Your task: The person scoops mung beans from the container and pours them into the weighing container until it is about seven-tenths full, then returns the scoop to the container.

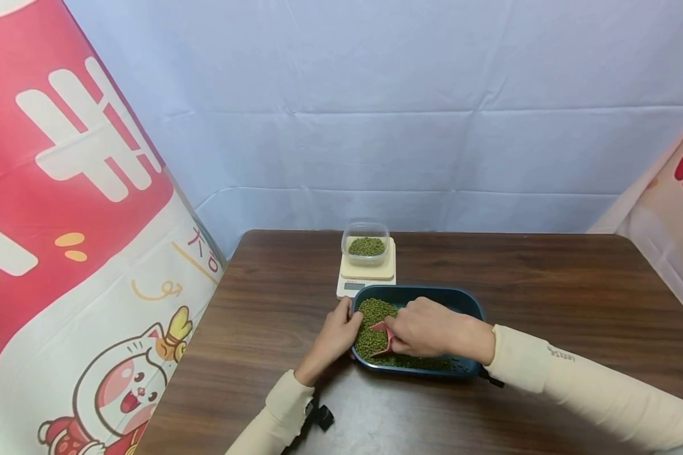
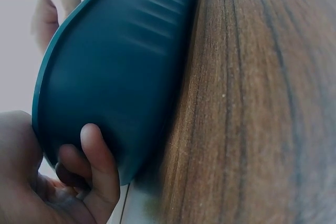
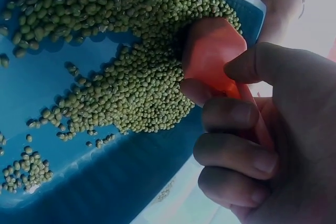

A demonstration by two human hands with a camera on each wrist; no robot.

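Note:
A dark teal tray (image 1: 467,300) holds green mung beans (image 3: 152,85), heaped mostly toward its left end. My right hand (image 1: 427,327) grips the handle of a pink-red scoop (image 3: 212,51), whose bowl sits among the beans; the right wrist view shows the fingers curled around the handle. At the tray's left end, my left hand (image 1: 334,332) holds the rim, thumb on top and fingers against the outer wall, as the left wrist view shows. Behind the tray, a clear plastic container (image 1: 366,226) with some mung beans stands on a kitchen scale (image 1: 370,272).
The brown wooden table (image 1: 558,284) carries everything. The scale's display (image 1: 355,286) lies close to the tray's back rim. A pale cloth (image 1: 387,145) hangs behind the table, and a printed red and white banner (image 1: 102,208) hangs on the left.

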